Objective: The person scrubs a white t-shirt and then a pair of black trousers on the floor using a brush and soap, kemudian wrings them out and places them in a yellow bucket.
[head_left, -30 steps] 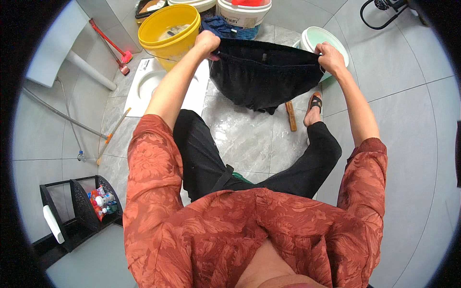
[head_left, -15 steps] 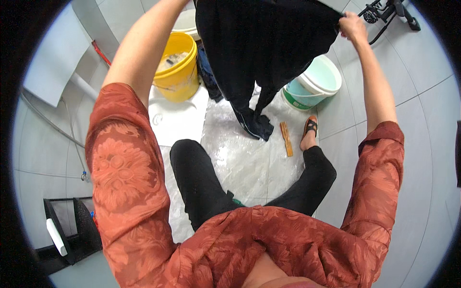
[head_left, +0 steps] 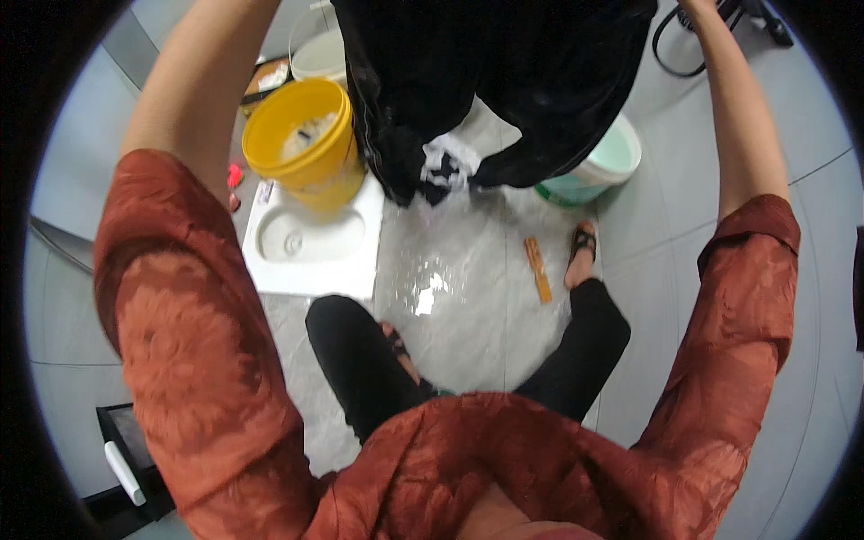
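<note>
Black trousers hang spread wide across the top middle, both legs dangling over the wet floor. My right hand is almost wholly cut off by the upper edge, beside the trousers' right side; its fingers are hidden. Above the upper edge my left hand is out of sight; only the raised left forearm shows. Between the trouser legs, low down, a bunched white patch appears, cloth or foam, I cannot tell which.
A yellow bucket stands by a white squat toilet at left, a white bucket behind it. A pale green bucket is partly behind the trousers. A wooden stick lies by my sandalled right foot.
Both arms have risen and spread, taking my hands up toward or past the upper edge. The trousers have lifted and opened out, their legs now apart. The view has shifted, showing more squat toilet.
</note>
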`<action>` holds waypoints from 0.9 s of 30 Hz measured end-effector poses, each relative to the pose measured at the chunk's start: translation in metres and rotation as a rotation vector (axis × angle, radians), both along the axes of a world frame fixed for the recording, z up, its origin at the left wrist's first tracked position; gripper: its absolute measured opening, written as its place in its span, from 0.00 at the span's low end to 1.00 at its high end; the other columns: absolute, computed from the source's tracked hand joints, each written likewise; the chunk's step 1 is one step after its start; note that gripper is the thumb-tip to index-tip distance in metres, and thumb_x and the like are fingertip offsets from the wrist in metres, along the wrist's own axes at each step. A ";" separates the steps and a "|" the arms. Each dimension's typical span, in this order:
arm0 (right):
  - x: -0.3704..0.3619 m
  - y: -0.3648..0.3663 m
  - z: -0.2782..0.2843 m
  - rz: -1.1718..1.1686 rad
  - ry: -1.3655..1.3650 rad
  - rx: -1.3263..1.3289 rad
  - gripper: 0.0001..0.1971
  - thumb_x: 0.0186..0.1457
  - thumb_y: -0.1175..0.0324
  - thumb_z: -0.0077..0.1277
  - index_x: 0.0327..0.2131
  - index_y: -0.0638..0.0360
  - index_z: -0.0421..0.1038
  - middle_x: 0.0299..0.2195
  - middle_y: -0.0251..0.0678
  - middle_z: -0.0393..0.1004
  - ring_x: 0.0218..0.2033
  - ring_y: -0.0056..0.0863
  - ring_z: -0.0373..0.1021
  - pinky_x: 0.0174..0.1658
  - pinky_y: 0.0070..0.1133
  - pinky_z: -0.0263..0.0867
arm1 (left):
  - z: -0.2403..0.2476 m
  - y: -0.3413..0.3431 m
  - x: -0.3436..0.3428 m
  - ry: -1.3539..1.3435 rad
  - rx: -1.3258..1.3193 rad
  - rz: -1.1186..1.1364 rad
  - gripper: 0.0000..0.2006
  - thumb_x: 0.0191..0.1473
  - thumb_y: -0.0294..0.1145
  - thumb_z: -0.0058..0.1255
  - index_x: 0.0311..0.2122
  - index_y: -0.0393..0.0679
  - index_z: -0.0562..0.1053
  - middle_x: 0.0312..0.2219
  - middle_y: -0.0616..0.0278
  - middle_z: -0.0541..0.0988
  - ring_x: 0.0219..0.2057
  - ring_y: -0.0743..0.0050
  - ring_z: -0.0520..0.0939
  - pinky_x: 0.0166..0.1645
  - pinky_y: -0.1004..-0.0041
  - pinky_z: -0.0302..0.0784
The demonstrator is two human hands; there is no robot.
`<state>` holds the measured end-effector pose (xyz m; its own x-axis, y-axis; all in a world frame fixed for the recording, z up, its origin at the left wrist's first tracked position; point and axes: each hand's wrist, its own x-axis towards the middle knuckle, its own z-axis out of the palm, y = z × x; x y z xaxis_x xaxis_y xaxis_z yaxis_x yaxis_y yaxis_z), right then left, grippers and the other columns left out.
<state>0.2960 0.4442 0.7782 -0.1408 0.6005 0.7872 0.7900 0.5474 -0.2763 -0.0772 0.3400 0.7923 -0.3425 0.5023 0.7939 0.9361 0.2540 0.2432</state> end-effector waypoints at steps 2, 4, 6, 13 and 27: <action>0.008 0.003 -0.072 0.117 -0.006 -0.273 0.12 0.41 0.72 0.43 0.31 0.63 0.74 0.26 0.50 0.76 0.26 0.41 0.75 0.28 0.32 0.70 | -0.087 0.000 0.018 -0.347 -0.003 -0.232 0.06 0.44 0.25 0.47 0.22 0.38 0.75 0.22 0.47 0.79 0.24 0.54 0.82 0.30 0.65 0.79; 0.008 0.062 -0.155 -0.037 -0.515 -0.218 0.10 0.40 0.70 0.46 0.23 0.63 0.76 0.24 0.51 0.75 0.26 0.40 0.75 0.32 0.32 0.69 | -0.160 0.002 -0.005 -0.335 -0.433 -0.187 0.06 0.41 0.26 0.47 0.26 0.36 0.74 0.26 0.41 0.78 0.30 0.51 0.82 0.35 0.57 0.76; 0.015 0.031 -0.273 0.098 -0.489 -0.728 0.20 0.41 0.73 0.45 0.42 0.53 0.74 0.24 0.42 0.76 0.25 0.34 0.74 0.34 0.31 0.70 | -0.322 0.012 -0.020 -0.078 -0.463 -0.181 0.06 0.43 0.27 0.45 0.25 0.37 0.73 0.25 0.46 0.77 0.30 0.51 0.80 0.34 0.55 0.76; 0.078 -0.178 -0.569 0.168 -0.767 -0.932 0.09 0.44 0.70 0.47 0.33 0.55 0.73 0.31 0.43 0.77 0.36 0.42 0.75 0.39 0.37 0.70 | -0.603 -0.208 0.119 -0.275 -1.148 -0.176 0.09 0.44 0.28 0.46 0.31 0.42 0.76 0.29 0.50 0.80 0.35 0.50 0.81 0.39 0.57 0.77; 0.118 -0.221 -0.700 -0.266 -0.194 -1.432 0.21 0.49 0.56 0.48 0.43 0.59 0.71 0.41 0.55 0.72 0.46 0.47 0.69 0.49 0.35 0.65 | -0.694 -0.277 0.195 -0.427 -1.995 -0.229 0.27 0.43 0.45 0.57 0.50 0.47 0.71 0.47 0.55 0.75 0.49 0.53 0.75 0.50 0.61 0.73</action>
